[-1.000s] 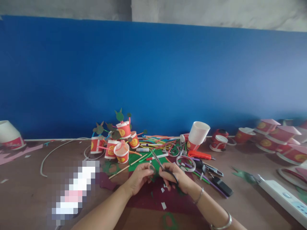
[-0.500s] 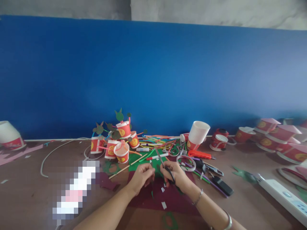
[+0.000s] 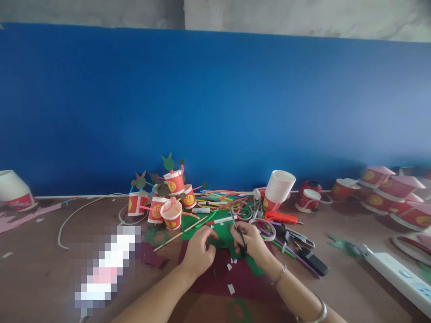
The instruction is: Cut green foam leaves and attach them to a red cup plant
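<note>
My right hand [image 3: 251, 242] is closed around the black handles of a pair of scissors [image 3: 241, 237], whose blades point up and away from me. To its left, my left hand [image 3: 201, 252] is curled with fingertips bent inward; whatever it may hold is hidden by the fingers. Both hands hover over green paper [image 3: 222, 230] and a dark red sheet [image 3: 232, 285]. Small white paper scraps [image 3: 230, 288] lie on that sheet between my forearms. A marker with a red cap [image 3: 220, 220] rests just beyond my hands.
Red paper-cup figures [image 3: 171, 214] with straw limbs stand at the back left. Colourful straws [image 3: 222, 197] are piled behind the hands. On the right are stacked cups [image 3: 279, 188], an orange glue gun [image 3: 282, 218], tape [image 3: 264, 229], keys [image 3: 306, 253] and a power strip [image 3: 397, 273].
My hands have moved apart slightly. My right hand shifted right with the scissors, whose blades now stand steeper; my left hand turned, its back now facing up more.
</note>
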